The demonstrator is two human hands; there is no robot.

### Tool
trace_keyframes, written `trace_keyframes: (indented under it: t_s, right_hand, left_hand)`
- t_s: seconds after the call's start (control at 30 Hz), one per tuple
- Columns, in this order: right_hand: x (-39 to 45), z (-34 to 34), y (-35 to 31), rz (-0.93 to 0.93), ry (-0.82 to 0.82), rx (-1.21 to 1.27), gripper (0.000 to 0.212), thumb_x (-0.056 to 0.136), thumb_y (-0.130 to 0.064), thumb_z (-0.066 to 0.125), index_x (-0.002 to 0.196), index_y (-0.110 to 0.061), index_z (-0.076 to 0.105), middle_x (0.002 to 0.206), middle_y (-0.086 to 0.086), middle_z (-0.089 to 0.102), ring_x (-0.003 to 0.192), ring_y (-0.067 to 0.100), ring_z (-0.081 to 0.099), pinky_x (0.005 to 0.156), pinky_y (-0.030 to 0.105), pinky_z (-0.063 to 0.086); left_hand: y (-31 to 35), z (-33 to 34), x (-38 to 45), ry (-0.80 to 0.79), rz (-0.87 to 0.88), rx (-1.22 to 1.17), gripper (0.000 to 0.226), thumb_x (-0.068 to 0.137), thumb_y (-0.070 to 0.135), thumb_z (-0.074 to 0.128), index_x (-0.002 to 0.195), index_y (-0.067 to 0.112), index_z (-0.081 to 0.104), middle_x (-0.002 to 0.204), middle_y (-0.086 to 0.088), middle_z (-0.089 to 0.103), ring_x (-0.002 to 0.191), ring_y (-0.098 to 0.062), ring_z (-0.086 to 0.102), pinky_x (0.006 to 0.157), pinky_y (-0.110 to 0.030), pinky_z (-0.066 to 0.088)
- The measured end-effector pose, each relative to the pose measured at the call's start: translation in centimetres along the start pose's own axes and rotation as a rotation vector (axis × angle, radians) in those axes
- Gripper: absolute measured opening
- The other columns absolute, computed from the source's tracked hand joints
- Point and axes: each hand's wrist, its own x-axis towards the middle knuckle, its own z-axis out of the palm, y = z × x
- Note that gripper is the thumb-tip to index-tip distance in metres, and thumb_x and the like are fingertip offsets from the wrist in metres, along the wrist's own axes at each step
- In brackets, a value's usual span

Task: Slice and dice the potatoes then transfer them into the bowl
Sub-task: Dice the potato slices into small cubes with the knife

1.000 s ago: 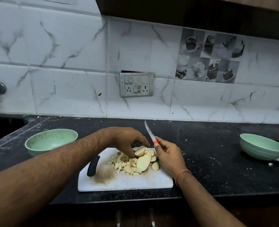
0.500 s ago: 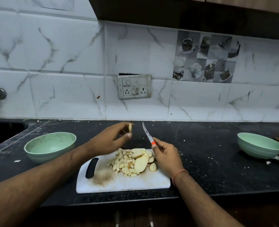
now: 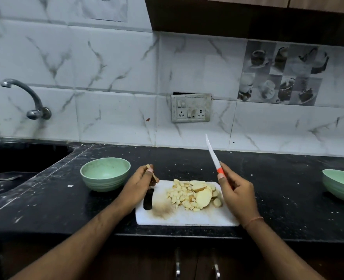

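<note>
The black counter (image 3: 268, 199) fills the lower middle of the frame, and the white cutting board (image 3: 187, 218) lies on it at centre, long side running left to right. A green bowl (image 3: 105, 173) stands just left of the board; a second green bowl (image 3: 340, 184) sits well apart at the right edge. On the board's right half rests the potato pile (image 3: 191, 194): small dice to the left, uncut oval slices leaning on the right.

A second ago the left hand (image 3: 138, 184) was down in the pile; now it has lifted clear to the board's upper-left corner, thumb and fingers pinching a small potato piece (image 3: 151, 174) near the left bowl. This looks like a scrap being removed or moved to the bowl, with slices left to dice.

The right hand (image 3: 237, 190) grips the knife (image 3: 214, 156) by its orange handle; the blade's long axis points up and slightly left, off the board.
</note>
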Motion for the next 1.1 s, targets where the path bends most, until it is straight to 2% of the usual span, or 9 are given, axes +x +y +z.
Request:
trace_keyframes:
  t_s: [0.13, 0.23, 0.3, 0.57, 0.77, 0.87, 0.93, 1.0, 1.1]
  right_hand:
    - [-3.7, 0.6, -5.4, -0.126, -0.278, -0.347, 0.039, 0.100, -0.047, 0.055, 0.137, -0.059, 0.052, 0.061, -0.005, 0.065, 0.046, 0.007, 0.047, 0.043, 0.030, 0.035]
    - [-6.5, 2.0, -9.6, -0.155, -0.506, -0.638, 0.038, 0.098, -0.047, 0.044, 0.135, -0.049, 0.040, 0.073, -0.006, 0.067, 0.070, 0.016, 0.062, 0.057, 0.033, 0.046]
    - [-7.4, 3.2, -11.2, -0.147, -0.600, -0.751, 0.035, 0.098, -0.042, 0.040, 0.132, -0.041, 0.047, 0.088, -0.001, 0.069, 0.086, 0.027, 0.065, 0.064, 0.036, 0.047]
    - [-7.5, 4.2, -11.9, -0.061, -0.572, -0.999, 0.036, 0.096, -0.028, 0.042, 0.131, -0.030, 0.053, 0.096, 0.001, 0.068, 0.091, 0.029, 0.064, 0.057, 0.035, 0.030]
    - [-7.6, 4.1, -11.7, -0.049, -0.552, -0.956, 0.031, 0.099, -0.031, 0.039, 0.125, -0.030, 0.056, 0.094, 0.001, 0.068, 0.089, 0.028, 0.064, 0.059, 0.035, 0.035]
    - [-7.6, 3.8, -11.6, -0.023, -0.528, -0.870, 0.029, 0.099, -0.036, 0.039, 0.119, -0.031, 0.060, 0.092, -0.003, 0.068, 0.090, 0.025, 0.064, 0.060, 0.034, 0.037]
    - [-7.7, 3.4, -11.4, 0.001, -0.519, -0.805, 0.030, 0.099, -0.038, 0.040, 0.119, -0.035, 0.061, 0.091, -0.005, 0.068, 0.090, 0.021, 0.062, 0.062, 0.033, 0.042]
    - [-7.5, 3.2, -11.2, 0.033, -0.509, -0.753, 0.032, 0.098, -0.041, 0.042, 0.123, -0.036, 0.062, 0.090, -0.008, 0.070, 0.090, 0.019, 0.062, 0.069, 0.033, 0.052]
    - [-6.9, 3.0, -11.1, 0.087, -0.502, -0.688, 0.035, 0.099, -0.044, 0.044, 0.127, -0.039, 0.063, 0.087, -0.008, 0.072, 0.087, 0.018, 0.064, 0.073, 0.034, 0.055]
  left_hand:
    - [0.2, -0.2, -0.6, 0.107, 0.132, 0.237, 0.020, 0.112, 0.035, 0.046, 0.108, 0.027, 0.064, 0.085, 0.001, 0.077, 0.087, -0.014, 0.072, 0.089, -0.040, 0.058]
    - [0.6, -0.3, -0.9, 0.192, 0.116, 0.310, 0.030, 0.110, 0.035, 0.046, 0.097, 0.020, 0.068, 0.080, 0.005, 0.075, 0.079, -0.006, 0.069, 0.084, -0.036, 0.054]
    - [0.9, -0.4, -1.2, 0.232, 0.090, 0.314, 0.033, 0.110, 0.034, 0.047, 0.097, 0.016, 0.071, 0.082, 0.010, 0.075, 0.081, -0.002, 0.067, 0.083, -0.030, 0.052]
    - [1.2, -0.1, -2.0, 0.125, 0.137, 0.753, 0.051, 0.096, 0.059, 0.045, 0.069, 0.020, 0.064, 0.053, 0.007, 0.063, 0.055, -0.013, 0.060, 0.058, -0.032, 0.040]
    - [0.5, 0.3, -1.9, 0.063, 0.186, 0.895, 0.066, 0.091, 0.082, 0.040, 0.102, 0.031, 0.081, 0.082, 0.010, 0.079, 0.085, -0.011, 0.074, 0.077, -0.032, 0.058]
    - [0.6, 0.0, -2.0, 0.091, 0.134, 0.798, 0.052, 0.096, 0.074, 0.045, 0.105, 0.033, 0.076, 0.075, 0.013, 0.076, 0.084, -0.007, 0.071, 0.077, -0.031, 0.054]
    - [0.4, -0.5, -2.1, 0.059, 0.102, 0.723, 0.042, 0.091, 0.068, 0.050, 0.109, 0.037, 0.072, 0.076, 0.018, 0.072, 0.088, 0.000, 0.067, 0.090, -0.035, 0.053]
    - [0.2, -1.5, -1.9, -0.017, 0.051, 0.689, 0.054, 0.078, 0.071, 0.048, 0.120, 0.045, 0.069, 0.099, 0.026, 0.069, 0.111, 0.001, 0.060, 0.108, -0.042, 0.045]
    - [-0.4, -2.5, -1.8, -0.199, 0.048, 0.697, 0.073, 0.070, 0.073, 0.060, 0.136, 0.043, 0.065, 0.124, 0.029, 0.065, 0.127, 0.000, 0.056, 0.116, -0.039, 0.043]
